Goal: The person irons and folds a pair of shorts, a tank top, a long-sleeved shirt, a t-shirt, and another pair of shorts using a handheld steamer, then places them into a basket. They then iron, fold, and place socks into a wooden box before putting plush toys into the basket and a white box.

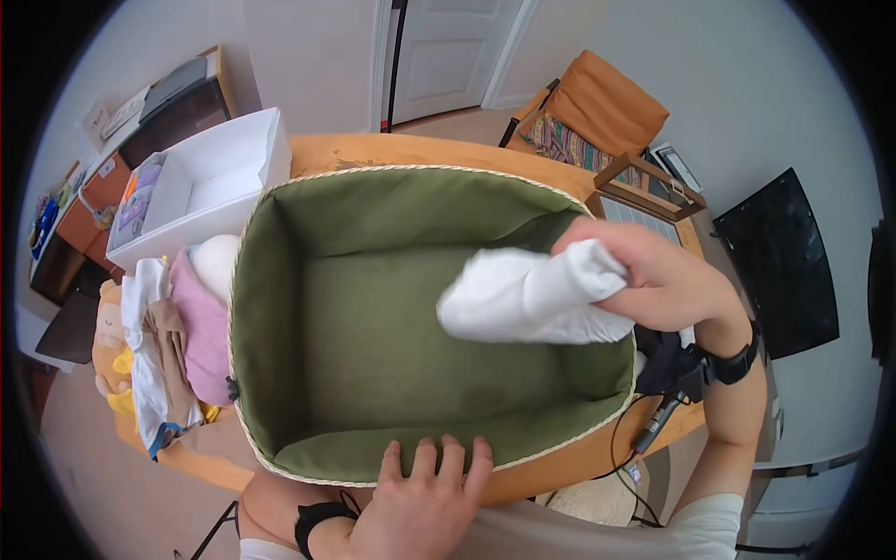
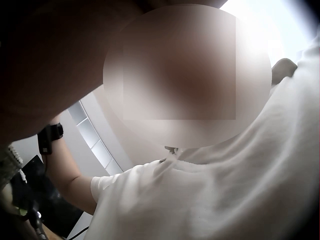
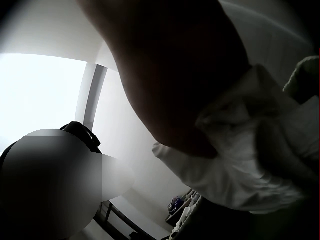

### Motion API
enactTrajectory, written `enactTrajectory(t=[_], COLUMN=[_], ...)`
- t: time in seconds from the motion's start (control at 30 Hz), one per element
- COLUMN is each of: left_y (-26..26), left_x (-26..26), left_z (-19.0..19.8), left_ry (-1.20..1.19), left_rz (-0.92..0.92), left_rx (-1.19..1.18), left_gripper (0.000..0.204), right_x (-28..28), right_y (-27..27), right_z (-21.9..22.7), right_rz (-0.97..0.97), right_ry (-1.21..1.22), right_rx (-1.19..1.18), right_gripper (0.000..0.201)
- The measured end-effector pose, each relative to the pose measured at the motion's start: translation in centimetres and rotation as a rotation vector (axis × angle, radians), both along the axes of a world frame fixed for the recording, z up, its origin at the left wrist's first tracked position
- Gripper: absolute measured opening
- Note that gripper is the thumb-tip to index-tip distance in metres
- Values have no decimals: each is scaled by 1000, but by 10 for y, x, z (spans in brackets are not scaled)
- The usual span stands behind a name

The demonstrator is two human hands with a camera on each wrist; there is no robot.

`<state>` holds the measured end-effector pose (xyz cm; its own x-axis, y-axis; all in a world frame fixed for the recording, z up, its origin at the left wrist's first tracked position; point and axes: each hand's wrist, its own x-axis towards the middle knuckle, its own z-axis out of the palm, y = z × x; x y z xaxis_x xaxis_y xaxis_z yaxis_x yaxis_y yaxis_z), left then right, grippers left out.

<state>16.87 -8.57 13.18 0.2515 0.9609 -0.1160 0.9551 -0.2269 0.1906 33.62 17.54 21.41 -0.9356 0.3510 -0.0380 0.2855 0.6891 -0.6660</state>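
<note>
A large basket point(image 1: 439, 345) lined with green fabric and edged with cream cord stands on the wooden table, its inside bare. Above its right side my right hand point(image 1: 658, 271) grips a bunched white cloth point(image 1: 523, 294), slightly blurred in the head view. The same white cloth point(image 3: 235, 180) hangs from the dark right hand in the right wrist view. My left hand point(image 1: 420, 499) rests on the basket's front edge, four fingers laid over the cord onto the lining; its thumb is hidden. The left wrist view shows mostly a white shirt point(image 2: 200, 195), not the left hand's fingers.
To the basket's left lie a pink plush or cloth point(image 1: 201, 322), folded white and brown clothes point(image 1: 154, 327) and a plush toy point(image 1: 110, 322). Behind them stands a white box point(image 1: 201, 201). On the right are a wooden frame point(image 1: 644, 177), dark cloth point(image 1: 661, 359) and a corded black tool point(image 1: 658, 425).
</note>
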Motion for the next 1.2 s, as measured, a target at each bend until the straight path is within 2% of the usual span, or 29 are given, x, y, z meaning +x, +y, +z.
enactTrajectory(t=[0.1, 0.23, 0.3, 0.33, 0.4, 0.43, 0.47, 0.53, 0.67, 0.73, 0.77, 0.8, 0.83, 0.9, 0.93, 1.0, 1.03, 1.07, 1.13, 1.17, 1.2], left_y=[-2, -3, -3, -3, -3, -3, -4, -5, -5, 0, 2, 5, 8, 19, 24, 27, 28, 31, 41, 48, 53], left_x=[-2, -2, -2, -3, -4, -4, -4, -2, -1, -2, 0, 4, 7, 9, 9, 7, 6, 2, -10, -15, -17], left_z=[-2, -2, -1, -1, -1, -1, -1, 0, -4, -7, -13, -21, -26, -28, -28, -29, -31, -34, -37, -33, -30], left_ry=[-19, -26, -20, -19, -22, -30, -30, -15, 22, 62, 74, 58, 44, 54, 38, 25, -15, -4, -110, -120, -109], left_rz=[9, 9, 8, 6, 6, 0, -1, 9, 1, -99, -99, -90, -77, -79, -97, -98, -101, -93, -175, -183, -191], left_rx=[72, 113, 112, 109, 108, 105, 108, 106, 115, 272, 285, 182, 81, 32, -39, -25, -24, -20, 132, 133, 132], left_gripper=[48, 46, 47, 47, 47, 47, 47, 48, 49, 28, 28, 34, 41, 44, 47, 48, 48, 48, 29, 27, 27], right_x=[-20, -38, -47, -48, -48, -48, -47, -43, -17, 2, 13, 24, 34, 55, 63, 78, 83, 89, 102, 112, 118], right_y=[12, 33, 29, 22, 7, 2, -5, -26, -70, -84, -92, -102, -112, -126, -129, -136, -139, -144, -158, -165, -174], right_z=[-11, -63, -78, -79, -80, -76, -71, -50, -16, -15, -16, -19, -24, -46, -61, -89, -98, -110, -144, -166, -190], right_rz=[178, 254, 135, 137, 103, 102, 100, 175, 143, 118, 99, 95, -12, -173, -183, -260, -305, -302, -585, -633, -644], right_ry=[-289, -447, -811, -806, -781, -682, -682, -675, -727, -687, -651, -639, -660, -669, -639, -346, -197, -183, 275, 403, 411], right_rx=[-251, -414, 176, 181, 661, 510, 513, 282, 290, 281, 260, 275, 366, 529, 544, 656, 641, 645, 774, 715, 714], right_gripper=[38, 42, 46, 46, 47, 43, 43, 41, 40, 44, 50, 50, 55, 64, 64, 63, 59, 59, 56, 56, 56])
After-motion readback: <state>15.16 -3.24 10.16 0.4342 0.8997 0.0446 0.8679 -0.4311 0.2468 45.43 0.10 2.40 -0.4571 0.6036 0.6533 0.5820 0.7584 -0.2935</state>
